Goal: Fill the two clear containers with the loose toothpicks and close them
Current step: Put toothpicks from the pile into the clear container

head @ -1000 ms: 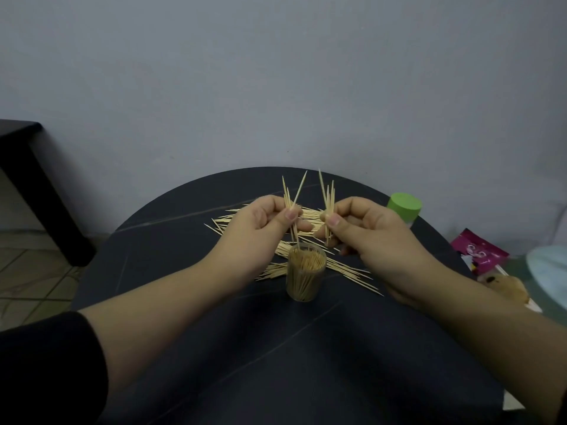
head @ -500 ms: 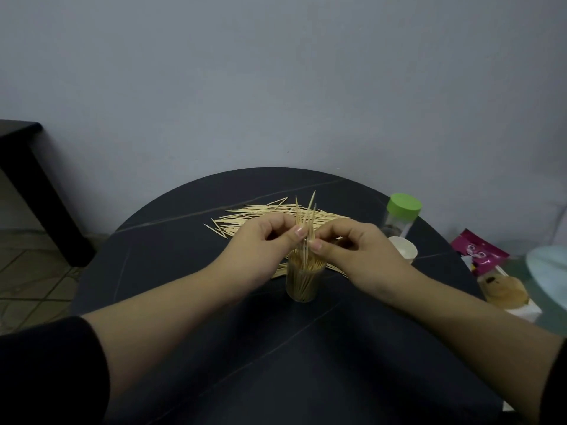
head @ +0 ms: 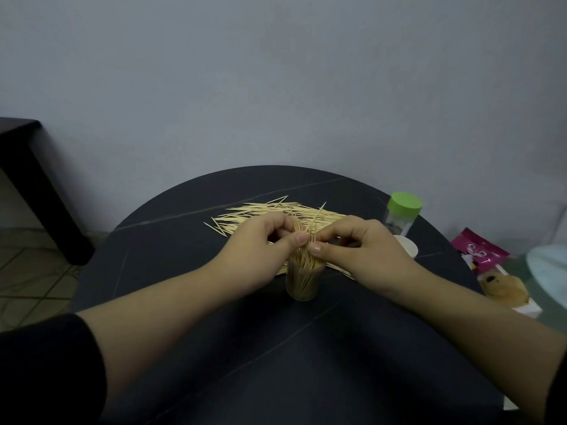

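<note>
Topping off the first container (head: 303, 282)

Pinching a small bunch of toothpicks (head: 306, 228) between fingers of left hand (head: 257, 251) and right hand (head: 360, 256), right above its open, nearly packed mouth, mid-worktop (head: 276, 348). Next, probably: ease tips down straight, then let go. Loose pile (head: 260, 210) just behind; green-lidded container (head: 402, 216) close to the right edge, so careful reaching there. Plenty of bare room up front.

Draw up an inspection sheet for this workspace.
Surface: dark round table, faint lines across it.
Job's things: open container upright, packed with toothpicks; loose toothpicks heaped behind it; green-lidded container and white cap at right.
Clutter: pink packet, brown bun beyond the table's right edge.
Hands: left hand and right hand both pinch a toothpick bundle over the open container.
Cables: nothing seen.
Surroundings: grey wall, dark furniture at left, tiled floor.
</note>
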